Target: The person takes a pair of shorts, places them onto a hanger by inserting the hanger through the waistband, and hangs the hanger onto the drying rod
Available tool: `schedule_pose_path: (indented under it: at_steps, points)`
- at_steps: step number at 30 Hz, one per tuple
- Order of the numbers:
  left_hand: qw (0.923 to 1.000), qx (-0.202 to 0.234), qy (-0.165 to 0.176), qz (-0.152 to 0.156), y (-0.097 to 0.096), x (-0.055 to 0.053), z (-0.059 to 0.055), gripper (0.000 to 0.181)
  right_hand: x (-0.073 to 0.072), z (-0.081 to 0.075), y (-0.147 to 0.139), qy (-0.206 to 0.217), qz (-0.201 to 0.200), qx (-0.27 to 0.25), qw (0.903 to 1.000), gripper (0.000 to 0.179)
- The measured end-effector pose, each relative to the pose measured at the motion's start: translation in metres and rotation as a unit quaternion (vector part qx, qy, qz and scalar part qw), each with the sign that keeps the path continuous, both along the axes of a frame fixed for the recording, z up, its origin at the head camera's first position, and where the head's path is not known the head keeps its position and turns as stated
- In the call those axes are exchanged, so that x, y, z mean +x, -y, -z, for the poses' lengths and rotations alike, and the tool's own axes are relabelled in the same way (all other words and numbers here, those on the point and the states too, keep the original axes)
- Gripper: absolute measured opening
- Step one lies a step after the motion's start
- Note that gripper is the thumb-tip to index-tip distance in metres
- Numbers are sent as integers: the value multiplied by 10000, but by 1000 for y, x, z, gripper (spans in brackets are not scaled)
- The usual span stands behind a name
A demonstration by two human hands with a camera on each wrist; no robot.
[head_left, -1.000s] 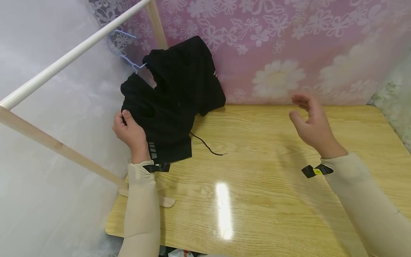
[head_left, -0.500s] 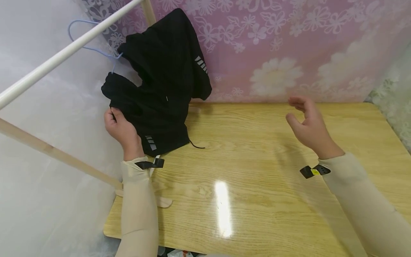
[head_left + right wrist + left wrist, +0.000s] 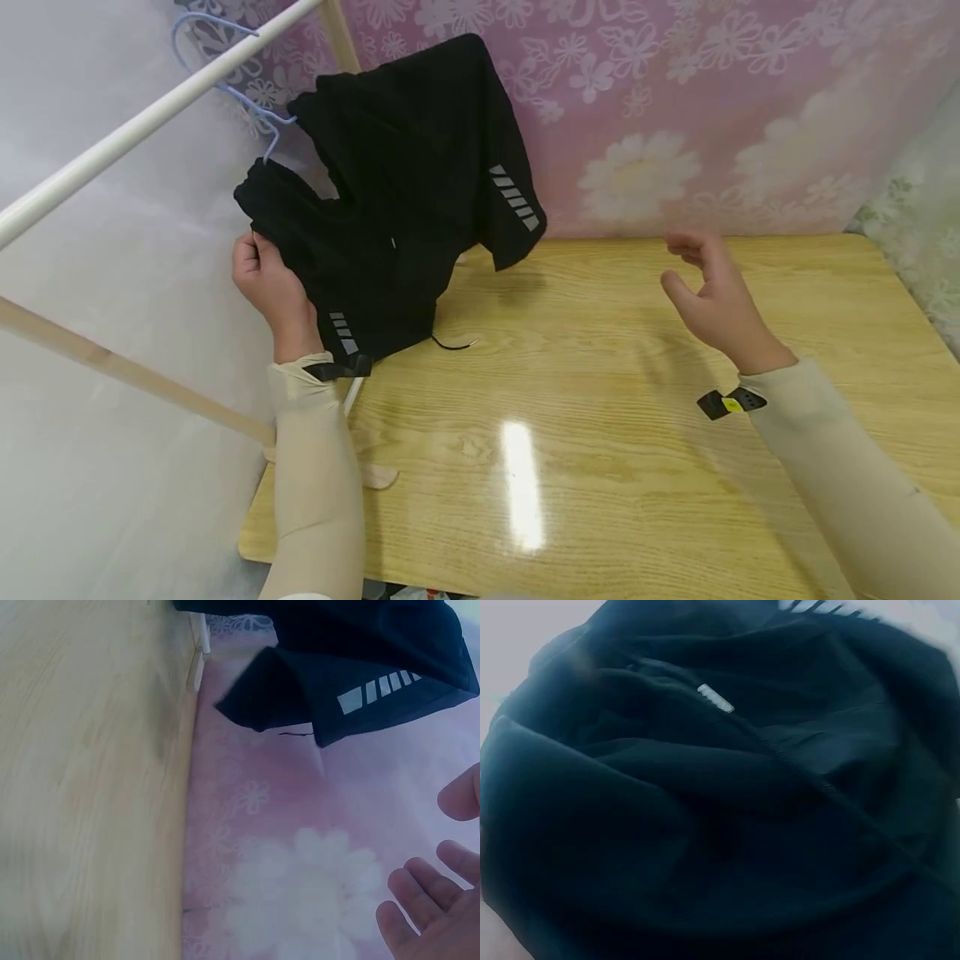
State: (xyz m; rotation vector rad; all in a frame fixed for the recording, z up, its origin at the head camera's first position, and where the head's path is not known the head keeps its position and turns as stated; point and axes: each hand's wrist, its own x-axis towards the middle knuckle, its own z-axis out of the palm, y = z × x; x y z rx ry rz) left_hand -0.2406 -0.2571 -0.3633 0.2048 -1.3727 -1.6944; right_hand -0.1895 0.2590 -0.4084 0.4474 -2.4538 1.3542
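Black shorts with grey stripes on both legs hang from a thin blue wire hanger at the left. My left hand pinches the edge of the shorts with thumb and fingers, just below the waistband. The hanger's hook overlaps the white rod in the head view. Dark folds of the shorts and a drawstring with a white tip fill the left wrist view. My right hand is held over the right of the table, fingers loosely bent, holding nothing. In the right wrist view its fingers are spread apart from the shorts.
A rack with a white rod and wooden posts stands along the left side of the wood-grain table. Behind the table hangs a pink flowered cloth. A pale sheet covers the left side.
My left hand has moved left and slightly up with the shorts and hanger. The hanger's hook has risen to the rod, and the far leg has swung up. My right hand has hardly moved.
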Motion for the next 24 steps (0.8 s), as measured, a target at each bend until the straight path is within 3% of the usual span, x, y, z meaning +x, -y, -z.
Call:
schedule_pose_path:
  at_steps: [5,10,13,17,19,24]
  points:
    - [9992,-325,94,202,1,0,3,31,4,4,-3,163,-2,22,9999,50]
    - [9988,-436,169,172,1,-3,5,34,9,9,-8,370,49,73,9993,51]
    - [9944,-865,501,-340,5,-7,8,37,10,12,-10,446,89,72,9989,51]
    - [9759,-1458,1096,-1200,12,-8,13,23,12,16,-12,557,73,61,9984,51]
    - [9703,-1598,1201,-1360,15,-6,14,17,12,18,-12,607,51,86,9981,52]
    - [9626,-1979,973,-1574,8,7,10,40,13,22,-13,690,47,148,9975,52]
